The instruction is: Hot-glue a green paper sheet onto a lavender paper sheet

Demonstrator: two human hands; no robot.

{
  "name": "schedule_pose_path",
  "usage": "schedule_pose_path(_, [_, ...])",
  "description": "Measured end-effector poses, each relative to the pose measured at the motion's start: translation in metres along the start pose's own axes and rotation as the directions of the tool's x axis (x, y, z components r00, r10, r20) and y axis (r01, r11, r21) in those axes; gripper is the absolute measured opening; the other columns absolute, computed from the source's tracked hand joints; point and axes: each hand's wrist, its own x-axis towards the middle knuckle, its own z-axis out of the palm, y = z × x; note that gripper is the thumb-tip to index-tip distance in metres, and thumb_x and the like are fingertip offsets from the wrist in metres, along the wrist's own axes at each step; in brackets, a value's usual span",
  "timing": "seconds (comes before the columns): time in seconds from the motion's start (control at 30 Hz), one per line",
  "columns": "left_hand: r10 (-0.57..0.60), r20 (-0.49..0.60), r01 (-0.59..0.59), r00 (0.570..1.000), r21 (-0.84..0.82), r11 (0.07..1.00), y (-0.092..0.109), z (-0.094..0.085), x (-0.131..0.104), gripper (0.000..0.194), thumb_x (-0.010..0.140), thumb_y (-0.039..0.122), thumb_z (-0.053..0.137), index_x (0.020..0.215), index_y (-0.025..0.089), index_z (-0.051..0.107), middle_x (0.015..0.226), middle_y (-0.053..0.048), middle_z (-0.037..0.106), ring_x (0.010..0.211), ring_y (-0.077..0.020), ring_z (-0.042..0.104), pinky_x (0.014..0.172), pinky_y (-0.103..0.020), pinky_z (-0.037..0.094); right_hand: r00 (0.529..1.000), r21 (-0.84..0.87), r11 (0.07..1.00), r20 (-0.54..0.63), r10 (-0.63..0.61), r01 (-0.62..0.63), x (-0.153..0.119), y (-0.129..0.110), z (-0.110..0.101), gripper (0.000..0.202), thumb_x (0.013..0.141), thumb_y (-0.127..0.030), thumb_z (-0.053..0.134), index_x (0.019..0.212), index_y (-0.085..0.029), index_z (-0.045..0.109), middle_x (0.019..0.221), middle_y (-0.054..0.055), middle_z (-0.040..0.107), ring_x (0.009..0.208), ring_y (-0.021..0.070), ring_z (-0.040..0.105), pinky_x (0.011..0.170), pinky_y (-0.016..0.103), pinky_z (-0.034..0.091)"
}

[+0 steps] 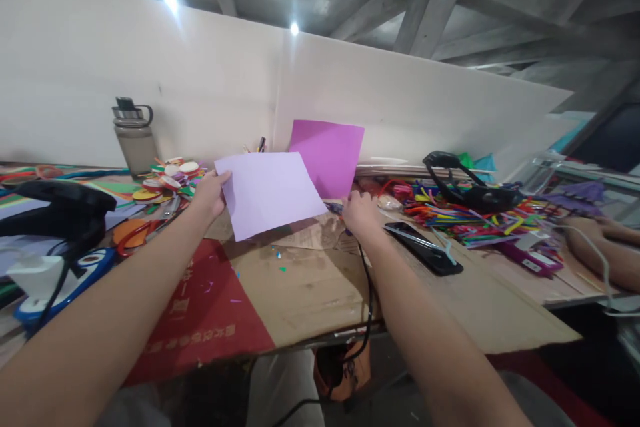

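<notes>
My left hand (211,195) pinches a lilac sheet of paper (273,193) by its left edge and holds it tilted above the cardboard. Behind that sheet a magenta sheet of paper (330,157) stands upright against the white board, partly covered. My right hand (363,212) is closed around what looks like a glue gun (336,207), mostly hidden by the fingers, near the magenta sheet's lower right corner. A black cord (371,300) hangs from below this hand over the table's front edge.
Cardboard (305,283) with small paper scraps covers the table. To the right lie a black phone (430,253), colourful pipe cleaners (460,217) and a black headset (465,187). A bottle (135,140) and a blue power strip (95,273) are left. Another person's arm (600,247) rests far right.
</notes>
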Motion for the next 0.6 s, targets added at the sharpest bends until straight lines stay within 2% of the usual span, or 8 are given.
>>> schedule_pose_path(0.1, [0.006,-0.027,-0.009,1.000,-0.099,0.995,0.004,-0.001,0.001,0.018,0.080,0.002,0.054,0.085,0.018,0.062,0.075,0.000,0.069,0.064,-0.0117,0.064,0.071,-0.024,0.056,0.996,0.283,0.959,-0.093,0.004,0.023,-0.001,-0.015,0.000,0.042,0.099,-0.037,0.028,0.117,-0.009,0.055,0.116,0.018,0.063,0.113,0.0249,0.057,0.097,0.034,0.039])
schedule_pose_path(0.23, [-0.099,-0.109,0.074,0.989,-0.215,0.974,0.005,0.002,0.002,0.020,0.087,0.007,0.050,0.099,0.017,0.062,0.072,-0.001,0.069,0.066,-0.0134,0.066,0.071,-0.027,0.058,0.994,0.569,0.815,-0.073,-0.083,0.110,-0.010,-0.036,0.013,0.040,0.097,-0.043,0.034,0.116,-0.014,0.053,0.115,0.012,0.064,0.105,0.0193,0.060,0.089,0.028,0.044])
schedule_pose_path(0.33, [-0.165,-0.143,0.126,0.976,-0.250,0.960,0.003,0.004,0.004,0.021,0.091,0.009,0.046,0.103,0.017,0.061,0.079,-0.003,0.071,0.072,-0.0142,0.068,0.069,-0.024,0.057,0.990,0.710,0.697,-0.002,-0.142,0.102,-0.017,-0.046,0.026,0.041,0.095,-0.045,0.034,0.120,-0.015,0.048,0.114,0.012,0.064,0.097,0.0173,0.062,0.080,0.028,0.049])
schedule_pose_path(0.43, [-0.203,-0.168,0.156,0.965,-0.257,0.954,-0.002,0.005,0.006,0.023,0.092,0.007,0.044,0.105,0.017,0.060,0.092,-0.004,0.073,0.076,-0.0138,0.069,0.070,-0.023,0.057,0.968,0.714,0.671,-0.038,-0.247,0.199,-0.023,-0.053,0.034,0.046,0.090,-0.041,0.047,0.129,-0.017,0.042,0.122,0.012,0.059,0.099,0.0168,0.061,0.079,0.028,0.050])
schedule_pose_path(0.53, [-0.221,-0.159,0.178,0.962,-0.247,0.953,-0.010,0.004,0.009,0.025,0.091,0.006,0.044,0.107,0.015,0.060,0.096,-0.005,0.073,0.077,-0.0145,0.069,0.074,-0.028,0.058,0.932,0.537,0.761,-0.187,-0.312,0.363,-0.030,-0.059,0.034,0.061,0.082,-0.032,0.059,0.137,-0.019,0.037,0.135,0.012,0.050,0.114,0.0198,0.053,0.089,0.030,0.046])
schedule_pose_path(0.6, [-0.213,-0.128,0.180,0.969,-0.227,0.957,-0.015,0.003,0.009,0.026,0.091,0.006,0.044,0.108,0.014,0.061,0.093,-0.006,0.074,0.076,-0.0155,0.069,0.074,-0.030,0.058,0.902,0.389,0.814,-0.225,-0.369,0.430,-0.035,-0.064,0.031,0.058,0.081,-0.029,0.061,0.135,-0.020,0.043,0.135,0.011,0.050,0.121,0.0227,0.047,0.096,0.034,0.042])
